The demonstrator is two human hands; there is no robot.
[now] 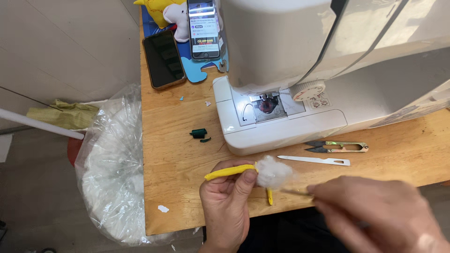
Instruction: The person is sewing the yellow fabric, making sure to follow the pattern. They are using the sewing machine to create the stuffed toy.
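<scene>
My left hand (228,199) grips a small yellow fabric piece (228,171) with a tuft of white stuffing (273,171) bulging from its open end. My right hand (375,213) is blurred and pinches a thin metal stick (295,191) whose tip reaches the stuffing. Both hands are at the front edge of a wooden table (173,164), just in front of a white sewing machine (281,70).
Thread snips (336,147) and a flat white tool (314,160) lie by the machine base. A green thread spool (198,133) sits to the left. Two phones (163,58) and a plush toy (164,11) are at the back. A plastic bag of white stuffing (115,168) stands left of the table.
</scene>
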